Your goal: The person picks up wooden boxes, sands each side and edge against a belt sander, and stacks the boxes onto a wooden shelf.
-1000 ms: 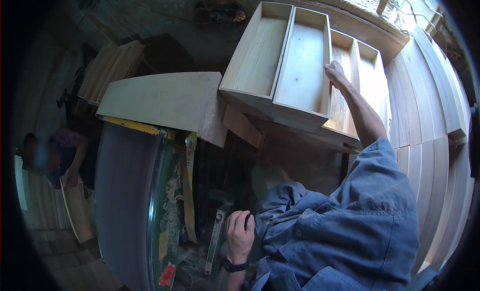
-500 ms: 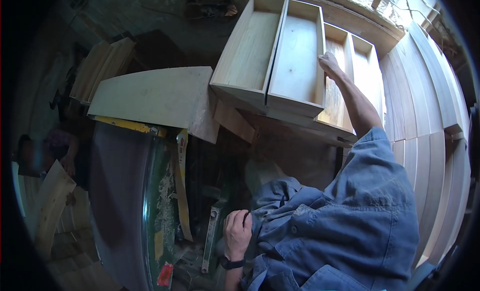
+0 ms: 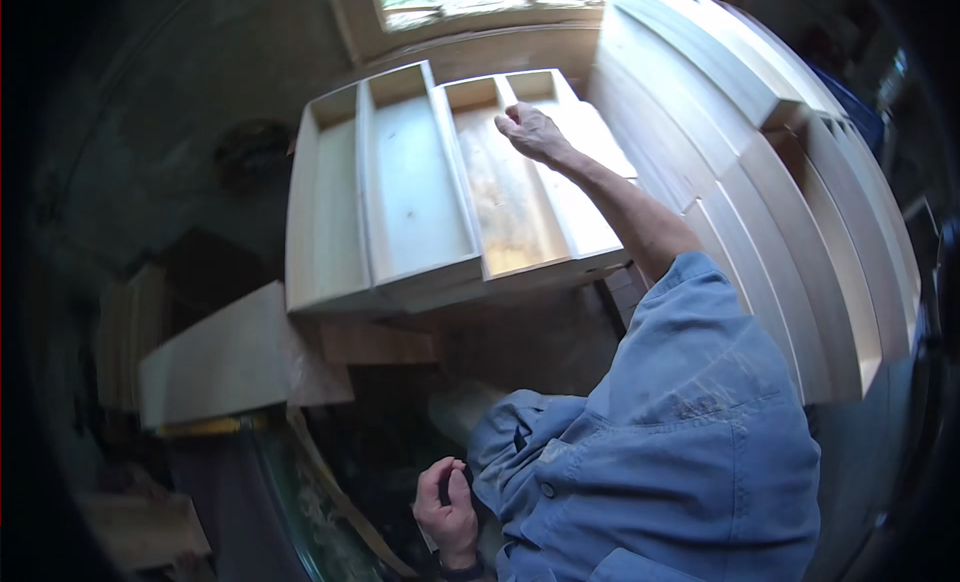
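Note:
Several shallow wooden drawer boxes [image 3: 415,202] stand side by side, open side up, in the upper middle of the head view. My right hand [image 3: 535,135] reaches over them with curled fingers closed at the wall between the third drawer [image 3: 500,182] and the fourth drawer [image 3: 580,197]. Bright light washes out the fourth one. Low in front of my body, my left hand [image 3: 448,517] is loosely curled, its thumb close to the fingertips, with nothing visible in it.
Tall stacks of pale wooden boxes [image 3: 790,252] line the right side. At left, a wooden panel [image 3: 220,367] lies beside a green machine [image 3: 285,502]. Another person's hands hold a board [image 3: 145,530] at lower left. A window [image 3: 450,2] is at the top.
My right hand has shifted from the wall beside the second drawer to the wall beside the fourth. The view has swung right. My left hand's thumb and fingers have parted slightly.

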The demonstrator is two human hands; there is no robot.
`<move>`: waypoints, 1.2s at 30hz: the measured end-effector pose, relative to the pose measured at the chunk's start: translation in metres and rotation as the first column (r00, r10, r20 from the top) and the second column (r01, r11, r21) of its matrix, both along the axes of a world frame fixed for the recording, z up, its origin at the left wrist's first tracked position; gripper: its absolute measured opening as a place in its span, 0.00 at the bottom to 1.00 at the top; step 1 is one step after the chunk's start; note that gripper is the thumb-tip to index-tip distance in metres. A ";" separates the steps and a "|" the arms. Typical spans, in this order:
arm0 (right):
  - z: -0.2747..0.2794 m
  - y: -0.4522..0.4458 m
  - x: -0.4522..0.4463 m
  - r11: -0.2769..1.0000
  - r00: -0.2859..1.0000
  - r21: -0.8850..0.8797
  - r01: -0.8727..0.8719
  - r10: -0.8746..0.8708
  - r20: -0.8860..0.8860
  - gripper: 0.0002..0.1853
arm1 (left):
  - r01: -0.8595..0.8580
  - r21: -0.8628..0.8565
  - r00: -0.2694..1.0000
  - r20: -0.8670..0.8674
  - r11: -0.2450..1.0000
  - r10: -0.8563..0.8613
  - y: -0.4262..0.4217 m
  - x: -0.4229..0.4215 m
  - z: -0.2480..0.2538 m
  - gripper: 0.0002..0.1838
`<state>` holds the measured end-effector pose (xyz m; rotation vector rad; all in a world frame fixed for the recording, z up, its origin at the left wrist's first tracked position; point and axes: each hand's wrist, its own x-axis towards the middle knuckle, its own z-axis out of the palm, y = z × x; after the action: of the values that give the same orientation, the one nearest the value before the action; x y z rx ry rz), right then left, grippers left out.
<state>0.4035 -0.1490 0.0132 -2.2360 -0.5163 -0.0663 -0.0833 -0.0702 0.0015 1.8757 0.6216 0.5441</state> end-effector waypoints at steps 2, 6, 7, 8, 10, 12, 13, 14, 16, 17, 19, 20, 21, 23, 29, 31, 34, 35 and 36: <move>0.046 -0.061 -0.001 0.992 0.969 -0.032 0.122 -0.112 0.221 0.25 | 0.210 -0.070 0.940 0.289 0.975 -0.182 -0.005 0.034 0.049 0.10; 0.094 -0.201 0.036 0.834 0.611 -0.038 0.551 -0.372 0.698 0.25 | 0.575 0.297 0.309 0.784 0.762 -0.538 -0.034 0.099 0.139 0.19; 0.103 -0.231 0.041 0.735 0.480 -0.061 0.675 -0.375 0.793 0.25 | 0.678 0.369 0.143 0.782 0.636 -0.606 -0.035 0.113 0.155 0.17; 0.108 -0.257 0.044 0.650 0.491 -0.131 0.749 -0.411 0.768 0.25 | 0.734 0.346 0.146 0.760 0.585 -0.633 -0.039 0.116 0.176 0.15; 0.115 -0.291 0.054 0.554 0.497 -0.204 0.807 -0.452 0.741 0.25 | 0.777 0.406 0.012 0.754 0.481 -0.656 -0.039 0.139 0.180 0.13; 0.111 -0.315 0.068 0.391 0.574 -0.425 0.816 -0.474 0.667 0.26 | 0.818 0.460 -0.112 0.715 0.344 -0.690 -0.035 0.155 0.186 0.07; 0.109 -0.320 0.070 0.322 0.607 -0.516 0.793 -0.485 0.630 0.26 | 0.817 0.456 -0.100 0.715 0.352 -0.692 -0.032 0.159 0.186 0.07; 0.111 -0.320 0.073 0.265 0.641 -0.599 0.756 -0.485 0.595 0.27 | 0.802 0.474 -0.072 0.681 0.364 -0.729 -0.029 0.161 0.187 0.07; 0.107 -0.335 0.099 0.306 0.658 -0.599 0.740 -0.511 0.553 0.24 | 0.739 0.509 0.035 0.625 0.442 -0.780 -0.024 0.158 0.190 0.07; 0.103 -0.345 0.114 0.320 0.679 -0.609 0.726 -0.476 0.559 0.23 | 0.701 0.500 0.099 0.638 0.508 -0.764 -0.020 0.159 0.191 0.07; 0.099 -0.371 0.156 0.271 0.679 -0.646 0.714 -0.497 0.541 0.24 | 0.610 0.475 0.207 0.677 0.634 -0.706 -0.014 0.155 0.191 0.06; 0.102 -0.379 0.172 0.337 0.673 -0.609 0.718 -0.557 0.486 0.25 | 0.569 0.451 0.209 0.730 0.688 -0.651 -0.006 0.150 0.195 0.06; 0.081 -0.436 0.238 0.424 0.752 -0.643 0.638 -0.522 0.402 0.26 | 0.535 0.420 0.201 0.780 0.733 -0.593 -0.005 0.141 0.192 0.06; 0.102 -0.399 0.181 0.308 0.591 -0.537 0.785 -0.634 0.499 0.28 | 0.486 0.376 0.204 0.829 0.789 -0.521 -0.007 0.126 0.188 0.05; 0.134 -0.406 0.159 0.326 0.520 -0.414 0.850 -0.639 0.566 0.29 | 0.240 0.094 0.304 0.938 0.966 -0.167 -0.042 0.075 0.180 0.06; 0.141 -0.394 0.148 0.382 0.516 -0.346 0.857 -0.631 0.579 0.29 | 0.202 0.039 0.312 0.944 0.979 -0.102 -0.047 0.055 0.177 0.08; 0.148 -0.356 0.140 0.562 0.559 -0.195 0.804 -0.604 0.568 0.30 | 0.490 0.374 0.369 0.729 0.787 -0.576 -0.012 0.019 0.175 0.12; 0.149 -0.336 0.134 0.653 0.599 -0.126 0.747 -0.580 0.552 0.30 | 0.600 0.456 0.342 0.597 0.658 -0.726 0.004 0.005 0.173 0.14; 0.148 -0.311 0.126 0.747 0.655 -0.060 0.662 -0.537 0.531 0.30 | 0.266 0.408 0.452 0.747 0.873 -0.487 -0.011 0.010 0.164 0.12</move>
<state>0.5293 -0.4600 0.1612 -2.5545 0.0149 -0.9940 -0.0734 -0.0808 0.1651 1.6087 -0.5464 1.1421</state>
